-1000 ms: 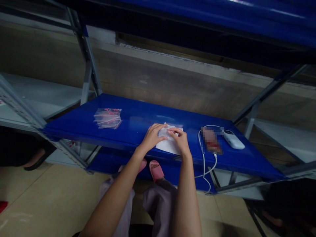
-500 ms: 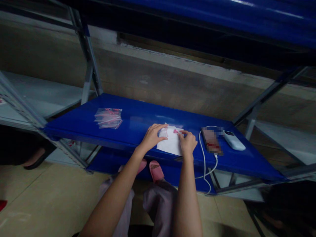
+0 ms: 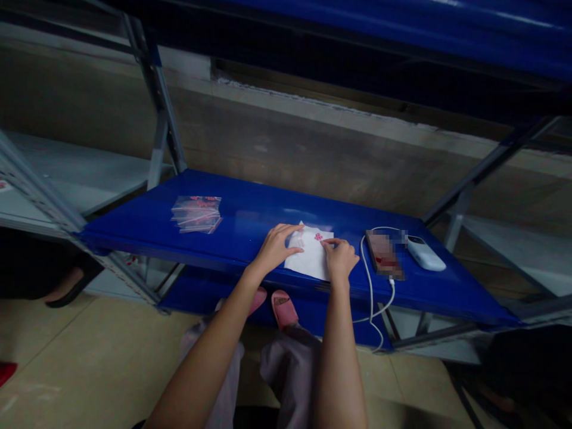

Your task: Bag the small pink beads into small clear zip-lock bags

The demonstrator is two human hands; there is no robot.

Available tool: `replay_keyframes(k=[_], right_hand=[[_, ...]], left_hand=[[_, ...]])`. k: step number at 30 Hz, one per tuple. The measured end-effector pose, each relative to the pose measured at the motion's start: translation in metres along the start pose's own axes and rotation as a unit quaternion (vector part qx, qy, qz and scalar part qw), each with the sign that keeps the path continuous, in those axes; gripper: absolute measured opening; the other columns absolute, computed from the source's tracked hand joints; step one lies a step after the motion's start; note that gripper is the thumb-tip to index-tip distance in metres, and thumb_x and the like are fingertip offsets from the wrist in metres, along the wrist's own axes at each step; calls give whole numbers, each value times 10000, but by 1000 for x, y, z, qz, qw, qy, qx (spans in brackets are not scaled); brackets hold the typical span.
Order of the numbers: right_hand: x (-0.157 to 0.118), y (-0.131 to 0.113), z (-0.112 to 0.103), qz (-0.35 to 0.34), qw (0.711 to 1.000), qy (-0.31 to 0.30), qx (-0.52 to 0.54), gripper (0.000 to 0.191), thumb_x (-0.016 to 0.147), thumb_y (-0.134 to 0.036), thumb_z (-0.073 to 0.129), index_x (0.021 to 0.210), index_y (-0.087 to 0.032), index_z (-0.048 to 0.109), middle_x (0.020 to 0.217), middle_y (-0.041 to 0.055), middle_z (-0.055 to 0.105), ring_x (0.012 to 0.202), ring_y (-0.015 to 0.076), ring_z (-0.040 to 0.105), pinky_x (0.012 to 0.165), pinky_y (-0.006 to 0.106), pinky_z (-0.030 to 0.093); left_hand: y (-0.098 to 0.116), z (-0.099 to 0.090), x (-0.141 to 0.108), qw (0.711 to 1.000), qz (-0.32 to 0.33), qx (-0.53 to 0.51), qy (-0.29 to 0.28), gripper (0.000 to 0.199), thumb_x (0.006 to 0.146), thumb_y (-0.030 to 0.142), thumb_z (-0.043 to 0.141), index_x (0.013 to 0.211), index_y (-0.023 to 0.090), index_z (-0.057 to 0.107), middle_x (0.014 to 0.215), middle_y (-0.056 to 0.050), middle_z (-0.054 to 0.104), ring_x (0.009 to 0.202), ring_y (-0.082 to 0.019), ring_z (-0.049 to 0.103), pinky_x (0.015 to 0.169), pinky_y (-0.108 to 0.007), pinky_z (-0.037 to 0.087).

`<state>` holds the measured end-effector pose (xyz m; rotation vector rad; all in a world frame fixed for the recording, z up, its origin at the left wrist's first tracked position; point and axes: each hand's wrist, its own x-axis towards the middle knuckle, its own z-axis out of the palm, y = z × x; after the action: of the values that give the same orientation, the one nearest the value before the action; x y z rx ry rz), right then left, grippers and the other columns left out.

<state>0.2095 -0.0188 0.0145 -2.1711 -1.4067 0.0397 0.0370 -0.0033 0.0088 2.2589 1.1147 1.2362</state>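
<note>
The left hand (image 3: 276, 250) lies open, fingers spread and pressing down on the left part of a white sheet (image 3: 310, 259), apparently to keep it from sliding. The right hand (image 3: 340, 260) curls at the sheet's right edge, its fingertips (image 3: 329, 242) beside a small pink patch (image 3: 318, 236); whether they pinch the sheet I cannot tell. The sheet lies on a blue steel shelf (image 3: 250, 223). Left of the sheet sits a flat stack of clear zip bags (image 3: 195, 214), with pink contents too small to identify. Right of the sheet lie a pixelated phone (image 3: 383, 255), a white cable (image 3: 367, 280) looping off the shelf's front edge, and a white power bank (image 3: 424, 255).
</note>
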Motion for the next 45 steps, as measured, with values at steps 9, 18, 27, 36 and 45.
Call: replay_keyframes(k=[9, 18, 27, 36, 45], right_hand=[[8, 10, 8, 0, 989, 45, 140, 236, 709, -376, 607, 769, -170, 707, 857, 118, 677, 780, 236, 562, 690, 323, 332], [4, -14, -3, -238, 868, -106, 422, 178, 654, -390, 674, 692, -219, 702, 818, 48, 669, 827, 183, 576, 795, 336, 405], [4, -5, -4, -155, 954, -4, 258, 251, 776, -385, 536, 782, -195, 700, 919, 76, 663, 884, 209, 555, 792, 341, 370], [0, 1, 9, -67, 996, 39, -36, 217, 812, -299, 494, 897, -188, 660, 948, 110, 644, 894, 253, 510, 732, 348, 256], [0, -1, 14, -107, 991, 56, -63, 221, 822, -278, 481, 876, -182, 673, 923, 115, 645, 890, 249, 483, 743, 357, 224]], left_hand=[[0, 0, 0, 1000, -1, 5, -4, 579, 611, 195, 765, 1144, 209, 542, 1140, -55, 604, 1062, -210, 512, 940, -397, 383], [0, 3, 1, 1000, 6, -18, 9, 576, 613, 200, 763, 1147, 206, 548, 1122, -65, 616, 1032, -205, 531, 918, -381, 403], [1, 0, 1, 1000, -8, -22, 8, 570, 607, 185, 764, 1137, 223, 558, 1149, -64, 605, 1059, -210, 527, 935, -399, 395], [2, -1, 1, 1000, -16, -23, 4, 556, 610, 197, 764, 1126, 225, 557, 1141, -51, 606, 1060, -208, 524, 934, -400, 396], [2, 1, 1, 1000, -10, -19, -6, 541, 634, 196, 747, 1136, 225, 548, 1144, -49, 604, 1063, -204, 521, 939, -403, 388]])
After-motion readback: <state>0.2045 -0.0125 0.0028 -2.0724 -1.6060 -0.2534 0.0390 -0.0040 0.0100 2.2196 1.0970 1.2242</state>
